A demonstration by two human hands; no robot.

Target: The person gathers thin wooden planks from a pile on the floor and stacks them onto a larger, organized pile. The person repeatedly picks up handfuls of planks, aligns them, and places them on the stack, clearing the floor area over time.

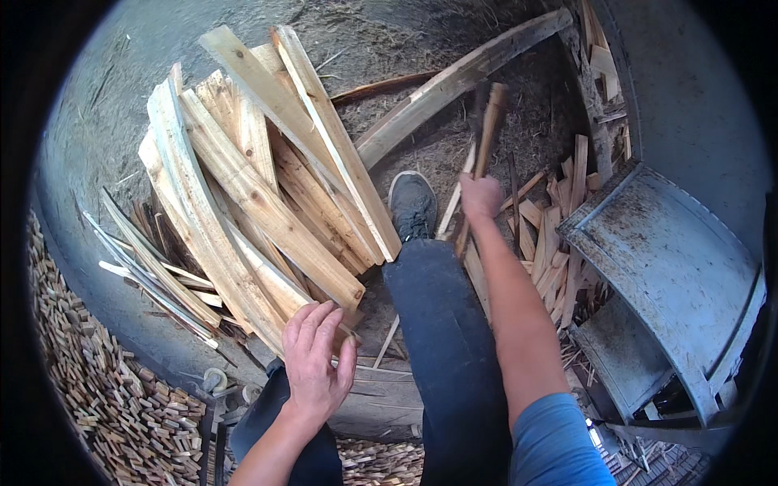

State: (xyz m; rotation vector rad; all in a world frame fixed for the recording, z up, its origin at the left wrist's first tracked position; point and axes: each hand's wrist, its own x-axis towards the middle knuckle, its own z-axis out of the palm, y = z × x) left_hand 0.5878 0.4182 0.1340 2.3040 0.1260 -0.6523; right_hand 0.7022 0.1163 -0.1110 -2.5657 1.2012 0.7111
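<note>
My right hand (481,197) is closed around the wooden handle of a tool (491,130), held over the ground right of my leg. The handle's far end is slightly blurred, and I cannot make out the tool's head. My left hand (314,355) hovers at or just above the near ends of a pile of rough wooden planks (267,194), fingers loosely bent and thumb apart. Whether the fingertips touch the wood I cannot tell. One long plank (332,138) lies on top, its near end beside my shoe (413,204).
A long beam (462,77) crosses the ground beyond my foot. Split sticks (559,235) are heaped at right, beside a grey metal chute (664,243). Thin slats (154,275) lie left of the planks. Many small wood pieces (113,389) fill the lower left.
</note>
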